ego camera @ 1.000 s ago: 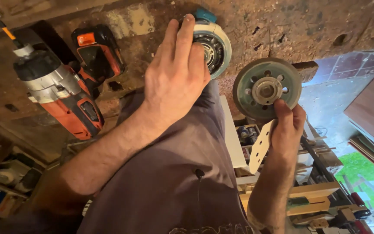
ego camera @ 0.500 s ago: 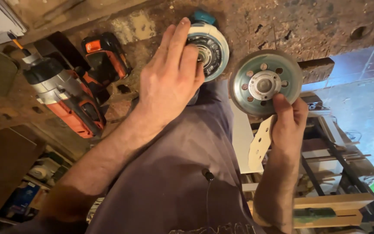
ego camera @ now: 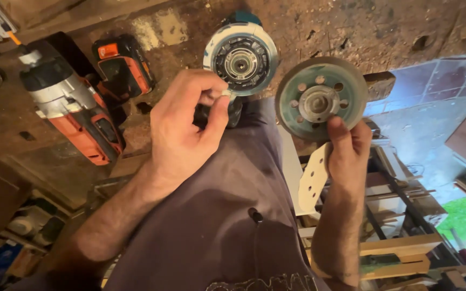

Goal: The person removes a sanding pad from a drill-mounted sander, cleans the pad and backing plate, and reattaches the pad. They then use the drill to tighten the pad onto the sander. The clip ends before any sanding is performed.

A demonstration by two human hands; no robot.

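My left hand (ego camera: 184, 134) pinches a small pale part (ego camera: 224, 95) between thumb and forefinger, just below the sander's round head (ego camera: 240, 59). That head is teal and white, faces up, and its metal hub is exposed. My right hand (ego camera: 347, 153) holds a round greenish backing pad (ego camera: 320, 99) by its lower edge, to the right of the sander head. The pad has a ring of holes and a metal centre. A white perforated sheet (ego camera: 313, 180) hangs from the same hand.
An orange and grey cordless drill (ego camera: 68, 113) lies at the left on the worn wooden bench (ego camera: 351, 27), with a black and orange battery (ego camera: 122, 67) beside it. Grey cloth (ego camera: 217, 215) covers my lap. Wooden shelves with clutter (ego camera: 400, 215) stand at the lower right.
My left hand has come off the sander head and drawn back, uncovering the hub; its fingers now pinch a small part. The right hand still holds the pad.
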